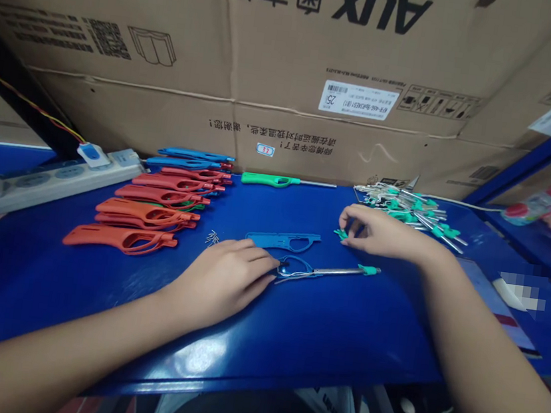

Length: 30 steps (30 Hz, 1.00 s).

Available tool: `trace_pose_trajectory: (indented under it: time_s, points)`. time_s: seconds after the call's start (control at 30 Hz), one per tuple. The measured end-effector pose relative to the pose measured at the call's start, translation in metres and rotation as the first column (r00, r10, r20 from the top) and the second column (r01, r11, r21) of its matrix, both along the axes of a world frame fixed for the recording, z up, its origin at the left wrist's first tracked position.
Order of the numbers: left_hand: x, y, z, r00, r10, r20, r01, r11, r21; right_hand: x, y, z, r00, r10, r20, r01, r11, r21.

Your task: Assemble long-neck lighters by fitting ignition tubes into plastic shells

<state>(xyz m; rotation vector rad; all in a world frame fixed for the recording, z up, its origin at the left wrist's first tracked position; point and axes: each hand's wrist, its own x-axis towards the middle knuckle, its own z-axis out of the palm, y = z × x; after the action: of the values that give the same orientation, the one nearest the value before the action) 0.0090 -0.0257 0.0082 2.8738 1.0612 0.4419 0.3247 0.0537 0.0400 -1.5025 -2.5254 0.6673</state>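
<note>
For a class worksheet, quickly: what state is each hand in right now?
Left hand: closed on the blue lighter with the metal tube.
Right hand: closed, pinching a small green piece.

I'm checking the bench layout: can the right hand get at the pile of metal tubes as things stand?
Probably yes: the pile of metal tubes lies just beyond the right hand, and nothing visible stands between them, though that hand pinches a small green piece, which may need setting down first.

From the head, the one camera looks forward and down over the bare left hand (229, 276) and bare right hand (377, 231) from close behind, facing the glossy blue table (290, 335) beneath them and printed brown cardboard (271, 79) beyond.
</note>
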Motion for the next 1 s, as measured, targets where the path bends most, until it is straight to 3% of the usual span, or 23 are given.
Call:
trace_pose_trajectory:
  time_s: [0.23, 0.37, 0.5, 0.6, 0.73, 1.0]
  points:
    - [0.001, 0.003, -0.002, 0.999, 0.041, 0.018, -0.041, 0.998, -0.049, 0.007, 0.002, 0.001, 0.968, -0.126, 0.218, 0.13, 0.991, -0.005]
    - [0.001, 0.004, -0.004, 0.997, 0.056, 0.053, -0.05, 0.994, -0.102, 0.0, 0.001, 0.003, 0.983, -0.036, 0.179, 0.036, 0.999, 0.002]
    - [0.001, 0.004, -0.005, 0.993, 0.065, 0.097, -0.049, 0.987, -0.152, -0.016, -0.011, 0.008, 1.0, 0.006, -0.031, -0.004, 0.998, 0.063]
    - [0.002, 0.004, -0.005, 0.991, 0.077, 0.111, -0.057, 0.983, -0.175, -0.033, -0.023, 0.007, 0.978, 0.167, -0.127, -0.157, 0.984, 0.084]
    - [0.002, 0.004, -0.006, 0.992, 0.086, 0.095, -0.067, 0.98, -0.19, -0.051, -0.034, -0.001, 0.937, 0.328, -0.116, -0.327, 0.944, 0.033]
    - [0.001, 0.004, -0.009, 0.987, 0.108, 0.119, -0.08, 0.971, -0.224, -0.06, -0.036, -0.01, 0.933, 0.333, -0.136, -0.335, 0.942, 0.012]
